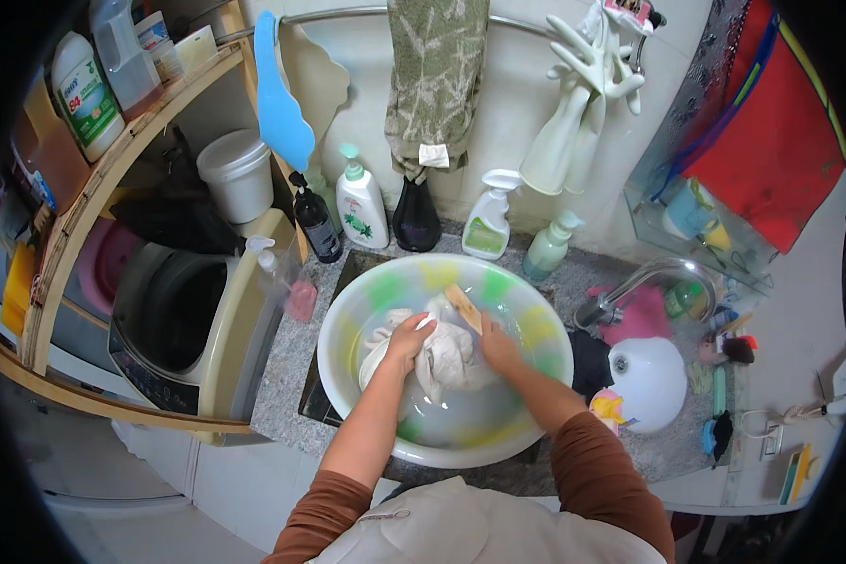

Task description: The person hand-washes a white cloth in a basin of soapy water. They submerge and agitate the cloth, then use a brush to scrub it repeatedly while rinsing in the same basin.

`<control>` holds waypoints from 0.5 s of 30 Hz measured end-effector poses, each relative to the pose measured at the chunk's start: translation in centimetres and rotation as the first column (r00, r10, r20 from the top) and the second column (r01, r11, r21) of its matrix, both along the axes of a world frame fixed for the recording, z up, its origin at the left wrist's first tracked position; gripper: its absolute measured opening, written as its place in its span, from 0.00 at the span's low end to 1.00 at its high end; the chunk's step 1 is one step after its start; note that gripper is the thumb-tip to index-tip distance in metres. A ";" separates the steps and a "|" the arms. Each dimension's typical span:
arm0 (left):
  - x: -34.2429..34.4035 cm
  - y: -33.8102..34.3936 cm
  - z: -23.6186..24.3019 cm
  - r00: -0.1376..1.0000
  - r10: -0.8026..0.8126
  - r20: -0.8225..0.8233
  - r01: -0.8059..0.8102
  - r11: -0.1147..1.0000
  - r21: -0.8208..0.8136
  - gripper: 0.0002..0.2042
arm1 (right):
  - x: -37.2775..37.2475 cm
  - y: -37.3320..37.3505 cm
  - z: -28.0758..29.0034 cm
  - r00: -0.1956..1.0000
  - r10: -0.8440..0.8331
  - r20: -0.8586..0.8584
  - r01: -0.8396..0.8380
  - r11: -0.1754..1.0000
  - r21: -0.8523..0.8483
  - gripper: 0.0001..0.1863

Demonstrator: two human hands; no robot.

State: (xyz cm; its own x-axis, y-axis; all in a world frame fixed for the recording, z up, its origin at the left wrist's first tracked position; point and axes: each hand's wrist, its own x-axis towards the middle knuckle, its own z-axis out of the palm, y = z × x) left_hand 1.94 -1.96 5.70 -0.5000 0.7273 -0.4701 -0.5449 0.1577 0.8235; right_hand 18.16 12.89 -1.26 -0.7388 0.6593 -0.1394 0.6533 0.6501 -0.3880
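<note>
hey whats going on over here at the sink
A person has both hands in a large color-patched basin on a grey stone counter. The left hand grips a bunched white cloth, which lies partly in water. The right hand holds a flat wooden tool, perhaps a brush, at the cloth; its underside is hidden.

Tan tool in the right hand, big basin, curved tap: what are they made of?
Tool: probably wood, matte, judging by its pale brown, unshiny surface. Basin: likely plastic, smooth and slightly glossy; its white wall carries green and yellow patches. Tap: probably chromed metal, polished, given its mirror-like highlights.
</note>
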 end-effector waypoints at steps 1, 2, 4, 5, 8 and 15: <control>-0.1 -0.3 0.5 0.996 -0.045 0.074 0.042 0.998 0.049 0.20 | -0.1 0.0 0.4 0.999 0.036 0.038 -0.034 0.998 -0.056 0.33; 0.1 -0.4 1.1 0.984 -0.104 0.146 0.088 0.990 0.114 0.20 | 0.1 0.2 1.5 0.995 0.063 0.076 -0.055 0.993 -0.099 0.35; -0.1 -0.5 1.8 0.963 -0.130 0.234 0.097 0.985 0.146 0.20 | 0.0 0.6 5.1 0.998 0.052 0.035 -0.042 0.969 -0.243 0.35; -0.1 -0.6 1.8 0.960 -0.113 0.256 0.077 0.987 0.144 0.20 | 0.4 0.0 7.0 0.999 0.042 0.020 -0.034 0.949 -0.314 0.35; -0.2 -0.4 -0.3 0.948 0.006 0.318 -0.046 0.992 0.119 0.20 | 2.4 -4.8 14.1 0.948 0.121 -0.293 -0.202 0.943 -0.264 0.31; 2.8 1.4 0.1 0.963 0.036 0.267 -0.058 0.995 0.075 0.21 | -1.4 -8.8 13.9 0.992 0.098 -0.076 -0.102 0.994 -0.046 0.29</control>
State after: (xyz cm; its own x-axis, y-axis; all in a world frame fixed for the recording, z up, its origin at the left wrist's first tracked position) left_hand 4.71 -0.59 5.80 -0.3999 0.7474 -0.5305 -0.7507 0.0650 0.6575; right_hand 16.72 4.10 12.69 -0.8100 0.5755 -0.1127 0.5547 0.6895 -0.4658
